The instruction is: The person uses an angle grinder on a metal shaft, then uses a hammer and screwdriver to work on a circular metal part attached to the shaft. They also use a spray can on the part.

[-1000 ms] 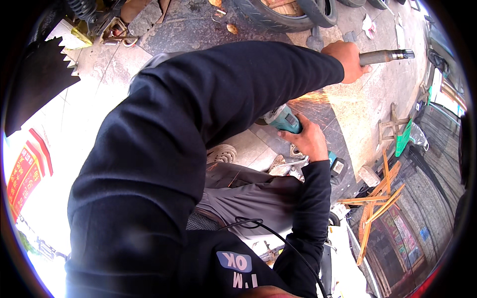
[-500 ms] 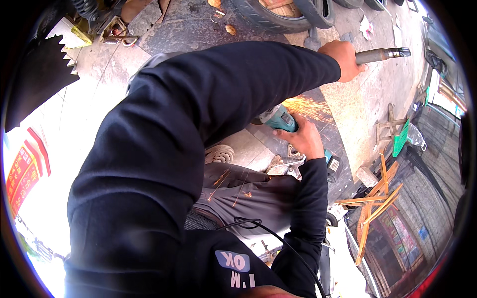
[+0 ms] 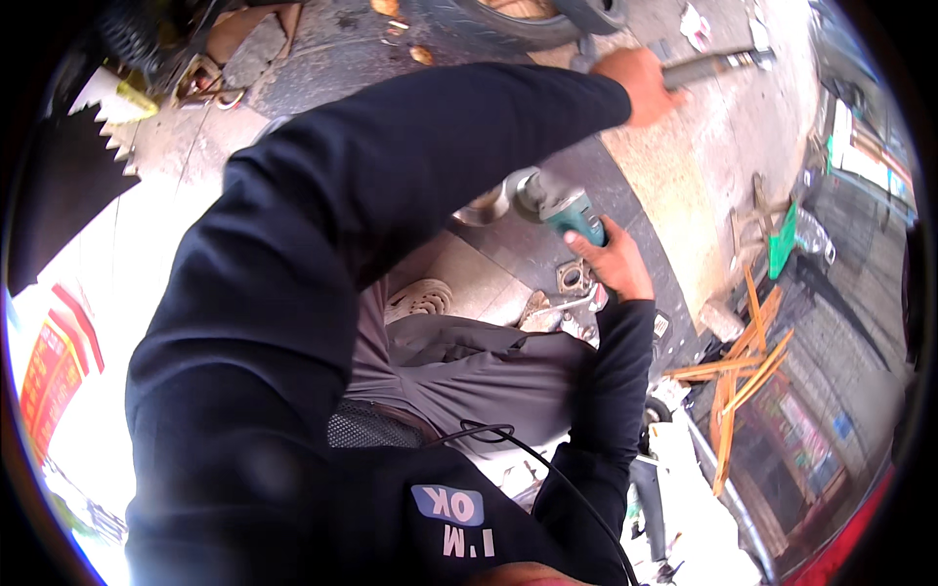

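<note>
My left hand point(image 3: 633, 86), at the end of an arm stretched across to the upper right, is closed around a dark metal shaft point(image 3: 705, 68) whose bright end points right. My right hand point(image 3: 621, 260) grips a teal angle grinder point(image 3: 576, 217) by its body. The grinder's grey head lies just beyond my left forearm, beside a round metal piece point(image 3: 486, 207) partly hidden by the sleeve. Whether that piece belongs to the shaft cannot be made out. No sparks show at the grinder.
Tyres point(image 3: 518, 27) lie at the top. Near my right wrist are a square metal flange point(image 3: 571, 277) and other metal parts. Orange-brown wooden strips point(image 3: 728, 410) and a green object point(image 3: 782, 242) are on the right. A black cable point(image 3: 557, 474) crosses my lap.
The stream of sparks has stopped. The grinder, in my right hand, has moved out from under my left forearm. My left hand and the shaft appear farther left and higher as the view shifted.
</note>
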### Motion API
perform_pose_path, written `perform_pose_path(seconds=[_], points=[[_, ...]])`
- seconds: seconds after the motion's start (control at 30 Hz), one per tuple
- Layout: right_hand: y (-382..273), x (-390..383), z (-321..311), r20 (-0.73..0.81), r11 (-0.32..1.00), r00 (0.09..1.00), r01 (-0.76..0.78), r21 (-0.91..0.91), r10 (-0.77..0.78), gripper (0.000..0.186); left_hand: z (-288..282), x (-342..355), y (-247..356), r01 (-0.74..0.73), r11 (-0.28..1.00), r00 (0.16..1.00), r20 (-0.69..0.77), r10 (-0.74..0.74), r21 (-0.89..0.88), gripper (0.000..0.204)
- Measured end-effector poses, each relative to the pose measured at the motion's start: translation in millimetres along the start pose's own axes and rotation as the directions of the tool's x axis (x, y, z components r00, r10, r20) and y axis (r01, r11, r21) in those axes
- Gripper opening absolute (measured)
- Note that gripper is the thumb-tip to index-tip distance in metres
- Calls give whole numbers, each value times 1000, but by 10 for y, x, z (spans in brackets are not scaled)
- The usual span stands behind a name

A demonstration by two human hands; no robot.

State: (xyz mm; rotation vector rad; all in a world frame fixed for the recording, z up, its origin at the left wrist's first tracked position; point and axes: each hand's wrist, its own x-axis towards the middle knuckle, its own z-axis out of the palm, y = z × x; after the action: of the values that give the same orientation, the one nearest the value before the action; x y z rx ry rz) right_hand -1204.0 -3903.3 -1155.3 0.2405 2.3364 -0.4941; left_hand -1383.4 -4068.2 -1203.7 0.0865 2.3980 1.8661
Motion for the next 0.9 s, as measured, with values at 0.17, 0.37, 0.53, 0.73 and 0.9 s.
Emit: perform_pose_path(seconds=[0.17, 0.37, 0.53, 0.73, 0.9], points=[[872, -153, -265, -35, 770, 963, -192, 609, 268, 49, -38, 17, 69, -112, 976, 992, 38, 121, -185, 42], [1801, -88, 26, -85, 335, 901, -70, 940, 426, 48, -76, -93, 109, -253, 943, 967, -38, 250, -218, 31], [1957, 416, 731, -264, 338, 859, 114, 934, 439, 39, -551, 64, -82, 184, 894, 981, 17, -194, -408, 30], [1935, 1174, 1200, -263, 446, 791, -14, 895, 552, 72, -1097, 177, -508, 250, 770, 936, -57, -348, -586, 43], [1864, 1407, 1093, -336, 599, 767, -79, 797, 547, 84, -1192, 14, -423, 239, 766, 900, -160, -406, -597, 48]])
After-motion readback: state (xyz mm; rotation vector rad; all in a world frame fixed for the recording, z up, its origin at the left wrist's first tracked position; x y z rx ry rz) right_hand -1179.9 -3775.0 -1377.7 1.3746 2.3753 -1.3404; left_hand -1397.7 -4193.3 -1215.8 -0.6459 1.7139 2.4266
